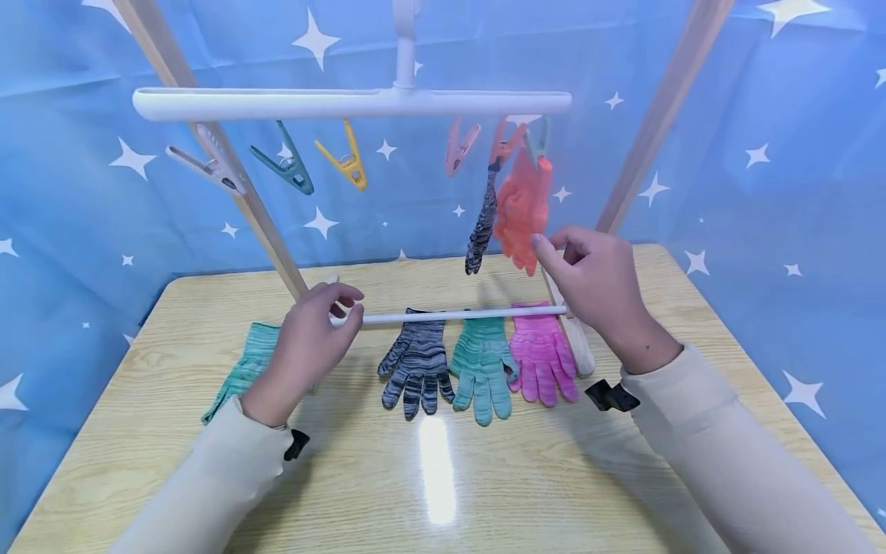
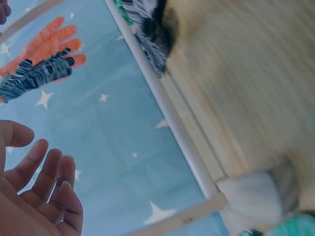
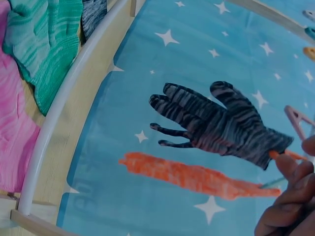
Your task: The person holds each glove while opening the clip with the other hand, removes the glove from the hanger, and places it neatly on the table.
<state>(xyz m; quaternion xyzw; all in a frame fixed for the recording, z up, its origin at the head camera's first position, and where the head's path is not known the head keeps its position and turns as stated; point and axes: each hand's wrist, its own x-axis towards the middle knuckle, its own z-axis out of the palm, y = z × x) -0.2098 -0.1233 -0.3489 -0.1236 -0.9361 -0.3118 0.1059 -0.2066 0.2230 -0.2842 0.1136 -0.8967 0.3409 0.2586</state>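
Observation:
A white hanger bar [image 1: 346, 102] carries several coloured clips. An orange glove [image 1: 522, 204] and a dark striped glove [image 1: 482, 227] hang from its right-hand clips. My right hand [image 1: 561, 250] hovers beside the orange glove's lower edge, fingers loosely curled and holding nothing; the right wrist view shows those fingers [image 3: 290, 196] near both gloves' cuffs. My left hand [image 1: 342, 308] sits at the left end of a white rod [image 1: 457, 314], fingers relaxed and empty [image 2: 39, 196]. A striped glove [image 1: 415, 369], a teal glove [image 1: 482, 369] and a pink glove [image 1: 543, 358] lie on the table below.
Another teal glove [image 1: 245, 369] lies under my left wrist. Slanted wooden frame legs [image 1: 256, 208] [image 1: 651, 123] rise on both sides. Free clips, white [image 1: 208, 165], teal [image 1: 287, 165], yellow [image 1: 346, 161] and pink [image 1: 458, 146], hang from the bar. A starry blue cloth surrounds the wooden table [image 1: 443, 477].

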